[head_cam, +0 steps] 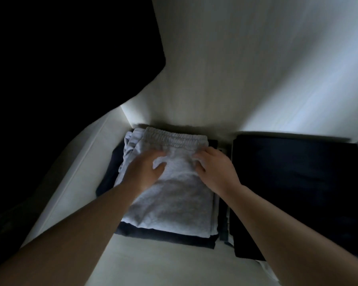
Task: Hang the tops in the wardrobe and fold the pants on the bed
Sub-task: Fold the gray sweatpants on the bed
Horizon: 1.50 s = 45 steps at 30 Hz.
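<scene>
folded grey pants (174,195) under left hand (146,170) and right hand (213,168)

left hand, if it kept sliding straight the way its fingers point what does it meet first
The left hand lies flat on the folded grey pants, fingers aimed up and right. Going straight on, it would likely first meet the pants' elastic waistband, then the pale back wall; depth is unclear.

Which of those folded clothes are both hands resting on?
The light grey pants with the elastic waistband, topping the left pile. The clothes beneath and the pile to the right are dark.
</scene>
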Each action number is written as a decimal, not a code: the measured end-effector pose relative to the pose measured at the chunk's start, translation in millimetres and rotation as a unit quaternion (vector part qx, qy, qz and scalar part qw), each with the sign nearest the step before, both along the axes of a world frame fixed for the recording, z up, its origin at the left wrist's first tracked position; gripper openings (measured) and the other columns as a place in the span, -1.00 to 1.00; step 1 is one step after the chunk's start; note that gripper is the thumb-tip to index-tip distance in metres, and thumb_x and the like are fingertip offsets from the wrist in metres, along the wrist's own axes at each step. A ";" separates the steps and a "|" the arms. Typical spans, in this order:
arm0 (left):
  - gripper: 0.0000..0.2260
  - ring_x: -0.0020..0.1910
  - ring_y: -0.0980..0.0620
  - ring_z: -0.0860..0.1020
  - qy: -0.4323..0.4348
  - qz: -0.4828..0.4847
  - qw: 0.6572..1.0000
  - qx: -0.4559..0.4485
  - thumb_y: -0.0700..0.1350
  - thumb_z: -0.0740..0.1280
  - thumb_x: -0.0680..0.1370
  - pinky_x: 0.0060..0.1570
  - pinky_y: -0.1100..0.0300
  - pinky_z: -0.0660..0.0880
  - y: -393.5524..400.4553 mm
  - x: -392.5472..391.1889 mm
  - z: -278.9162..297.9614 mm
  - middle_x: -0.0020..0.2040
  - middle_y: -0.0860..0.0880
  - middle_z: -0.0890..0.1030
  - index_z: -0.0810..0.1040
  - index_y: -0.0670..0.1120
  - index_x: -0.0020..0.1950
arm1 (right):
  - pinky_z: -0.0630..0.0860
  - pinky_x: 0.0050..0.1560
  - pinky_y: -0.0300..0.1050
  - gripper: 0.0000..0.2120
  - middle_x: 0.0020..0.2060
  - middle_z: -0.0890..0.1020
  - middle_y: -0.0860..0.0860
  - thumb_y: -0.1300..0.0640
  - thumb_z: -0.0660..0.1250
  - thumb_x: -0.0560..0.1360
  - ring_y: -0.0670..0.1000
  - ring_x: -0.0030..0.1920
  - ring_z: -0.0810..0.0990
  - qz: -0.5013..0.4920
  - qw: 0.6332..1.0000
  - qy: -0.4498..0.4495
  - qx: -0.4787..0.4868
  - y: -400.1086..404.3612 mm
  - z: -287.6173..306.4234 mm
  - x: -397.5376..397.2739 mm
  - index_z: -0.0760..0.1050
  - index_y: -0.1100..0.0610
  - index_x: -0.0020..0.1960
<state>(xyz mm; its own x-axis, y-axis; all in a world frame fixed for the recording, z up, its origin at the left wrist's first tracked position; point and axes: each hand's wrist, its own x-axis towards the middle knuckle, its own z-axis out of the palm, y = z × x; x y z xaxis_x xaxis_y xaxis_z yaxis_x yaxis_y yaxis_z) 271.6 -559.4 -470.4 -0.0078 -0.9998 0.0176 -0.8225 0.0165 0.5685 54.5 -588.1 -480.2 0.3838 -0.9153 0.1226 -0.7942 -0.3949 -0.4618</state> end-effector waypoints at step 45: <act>-0.79 -0.02 0.18 0.58 0.205 0.107 0.876 -0.424 -0.23 0.31 0.56 0.01 0.31 0.47 486.8 102.4 477.0 -0.09 0.18 0.63 0.60 0.09 -0.08 | 0.50 0.17 -0.02 -0.79 0.13 0.56 0.02 0.15 0.26 0.49 0.04 0.19 0.51 0.277 0.828 -0.094 -0.479 424.4 573.7 162.4 0.62 0.12 0.05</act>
